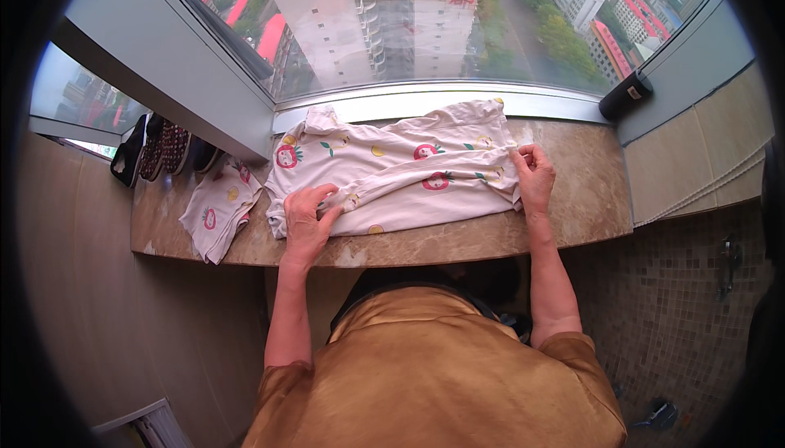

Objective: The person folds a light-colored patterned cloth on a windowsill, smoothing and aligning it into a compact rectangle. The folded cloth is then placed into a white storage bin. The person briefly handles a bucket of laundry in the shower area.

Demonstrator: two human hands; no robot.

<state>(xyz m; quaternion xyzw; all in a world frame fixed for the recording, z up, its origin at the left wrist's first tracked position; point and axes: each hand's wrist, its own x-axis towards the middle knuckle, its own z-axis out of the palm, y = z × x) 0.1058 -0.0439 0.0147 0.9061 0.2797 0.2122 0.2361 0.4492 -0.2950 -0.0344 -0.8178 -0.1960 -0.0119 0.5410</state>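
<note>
A pale pink top (pixel 392 158) with a fruit print lies spread lengthwise across the brown marble windowsill (pixel 580 227). Along its middle, a long strip of the fabric is folded over and runs from hand to hand. My right hand (pixel 536 178) pinches this fold at the right end of the top, thumb against fingers. At the left end, the curved fingers and thumb of my left hand (pixel 307 215) close on the near part of the fold. Some creases show in the cloth. To the left rests a smaller folded piece of matching printed cloth (pixel 217 215).
Several dark shoes (pixel 168 145) stand at the sill's left end beside the window post. A black cylinder (pixel 626 96) sits at the far right corner by the glass. A beaded cord (pixel 711 182) hangs along the right wall. The window frame (pixel 441 105) borders the sill's far side.
</note>
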